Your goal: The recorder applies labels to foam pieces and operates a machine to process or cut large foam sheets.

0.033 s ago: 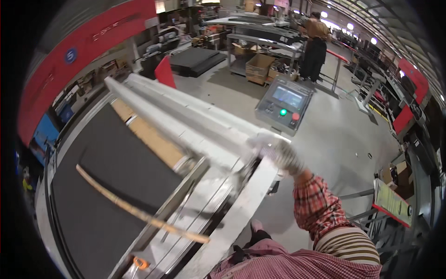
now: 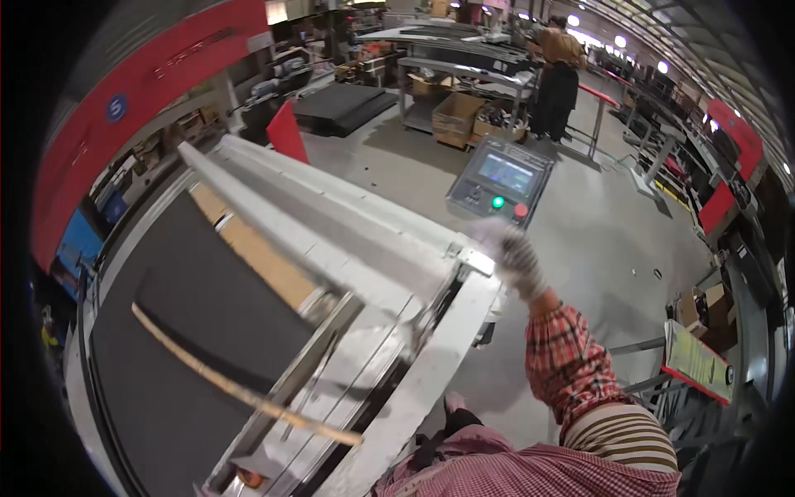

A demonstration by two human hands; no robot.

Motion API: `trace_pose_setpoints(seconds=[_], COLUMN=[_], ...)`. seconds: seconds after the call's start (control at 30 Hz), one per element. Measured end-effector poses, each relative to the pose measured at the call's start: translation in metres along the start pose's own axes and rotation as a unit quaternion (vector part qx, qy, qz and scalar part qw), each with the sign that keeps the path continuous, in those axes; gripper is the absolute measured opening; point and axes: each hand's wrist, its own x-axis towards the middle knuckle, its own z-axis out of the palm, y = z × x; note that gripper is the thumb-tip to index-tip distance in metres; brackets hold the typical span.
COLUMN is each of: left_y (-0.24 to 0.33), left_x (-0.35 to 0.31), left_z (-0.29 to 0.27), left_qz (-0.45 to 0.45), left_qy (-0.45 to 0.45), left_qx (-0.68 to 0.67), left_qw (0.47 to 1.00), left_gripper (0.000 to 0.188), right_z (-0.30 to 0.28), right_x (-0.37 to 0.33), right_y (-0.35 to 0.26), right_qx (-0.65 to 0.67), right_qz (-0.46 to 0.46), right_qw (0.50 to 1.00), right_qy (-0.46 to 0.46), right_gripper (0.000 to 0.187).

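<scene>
My right hand (image 2: 517, 258), in a pale glove, is raised beside the near right corner of a white machine frame (image 2: 431, 369). It is just below a grey control panel (image 2: 501, 178) with a lit screen, a green light and a red button. Motion blur smears its fingers, and I make out nothing held. My left hand is out of the picture. A long thin wooden strip (image 2: 224, 381) lies across the dark flat bed (image 2: 190, 306) and over the metal rail (image 2: 290, 377). A brown board strip (image 2: 257, 253) runs along the bed's far side.
A red machine beam (image 2: 166, 70) arches at the upper left. Beyond the panel stand a workbench (image 2: 464, 70), cardboard boxes (image 2: 457, 118) and a person (image 2: 556, 79). Dark sheets (image 2: 344, 108) are stacked on the floor. A clipboard-like sheet (image 2: 697, 364) is at the right.
My right hand has moved off the frame's corner, up and to the right toward the panel, so the corner's metal block now shows. The view has shifted slightly.
</scene>
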Motion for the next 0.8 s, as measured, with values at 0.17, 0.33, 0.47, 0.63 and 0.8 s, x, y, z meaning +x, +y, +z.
trace_pose_setpoints(seconds=[0.17,0.33,0.47,0.63,0.8], left_y=[0.087,0.244,0.209,0.122,0.097], left_x=[-0.010,-0.079,-0.065,-0.036,-0.023], left_z=[0.146,0.167,0.175,0.183,0.179], left_qz=[-0.261,-0.337,-0.296,-0.311,-0.231], left_qy=[-0.351,-0.254,-0.291,-0.260,-0.238], left_qx=[-0.172,-0.036,0.012,-0.123,-0.108], left_qw=[0.882,0.906,0.910,0.906,0.937], left_gripper=[0.058,0.047,0.059,0.044,0.022], right_z=[-0.171,-0.211,-0.228,-0.233,-0.163], right_x=[0.008,0.027,0.037,0.048,-0.016], right_y=[0.161,0.229,0.256,0.235,0.139], right_qx=[-0.418,-0.445,-0.401,-0.450,0.256], right_qz=[0.107,0.130,0.205,0.180,0.263], right_qw=[0.888,0.882,0.887,0.869,0.923], right_qy=[0.160,0.088,0.099,0.095,-0.112], right_gripper=[0.020,0.026,0.024,0.026,0.043])
